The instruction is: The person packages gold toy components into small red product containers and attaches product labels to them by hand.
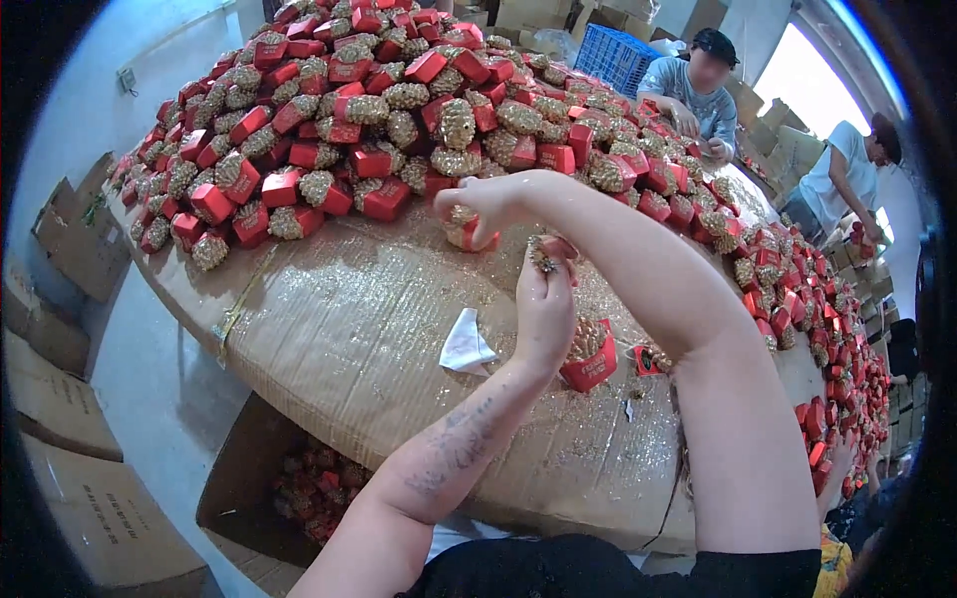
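My left hand (544, 309), at the end of the tattooed forearm, is closed round a small gold-glittered piece (541, 259) whose shape its fingers partly hide. Reaching across in front of it, my right hand (483, 204) has its fingers round a gold pinecone ornament with a red base (464, 234), at the near foot of the heap. A similar ornament with a red base (592, 371) lies beside my left wrist. To the left of that wrist is a crumpled white paper or cloth (466, 345). A small red and black piece (648, 361) rests under my right forearm.
A large heap of red-based gold pinecones (399, 95) covers the far part of the cardboard-topped table (329, 329), which is strewn with glitter. Below its near edge, an open carton (244, 478) holds more. Two people (688, 95) work across the heap, near a blue crate (613, 58).
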